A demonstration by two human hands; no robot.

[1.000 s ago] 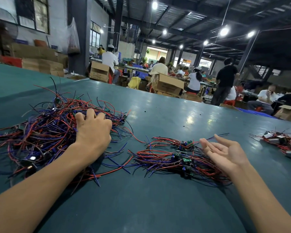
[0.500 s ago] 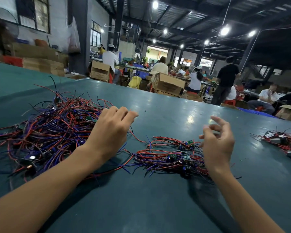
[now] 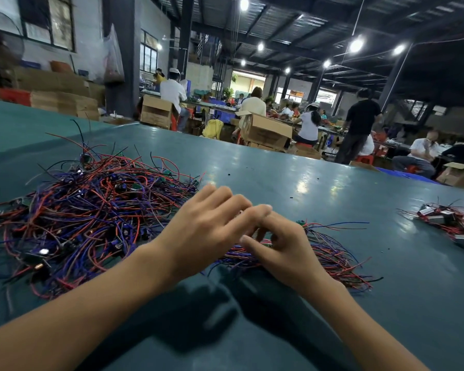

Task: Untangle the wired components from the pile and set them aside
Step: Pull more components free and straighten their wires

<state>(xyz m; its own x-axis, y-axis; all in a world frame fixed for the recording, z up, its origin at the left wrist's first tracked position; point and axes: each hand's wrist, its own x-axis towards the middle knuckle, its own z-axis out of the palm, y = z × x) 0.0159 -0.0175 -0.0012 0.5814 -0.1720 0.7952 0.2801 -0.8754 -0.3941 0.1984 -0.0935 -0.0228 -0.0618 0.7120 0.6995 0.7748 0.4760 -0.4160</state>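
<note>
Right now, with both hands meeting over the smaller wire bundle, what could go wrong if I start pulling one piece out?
1. Wires from the smaller bundle seem to run under the left hand toward the large pile; a pull may drag the two together.
2. The left hand hides where the right hand reaches in, so a grip might catch several wires at once.

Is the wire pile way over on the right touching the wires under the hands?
Apart. The head view shows bare table between the far-right pile and the middle bundle.
</note>
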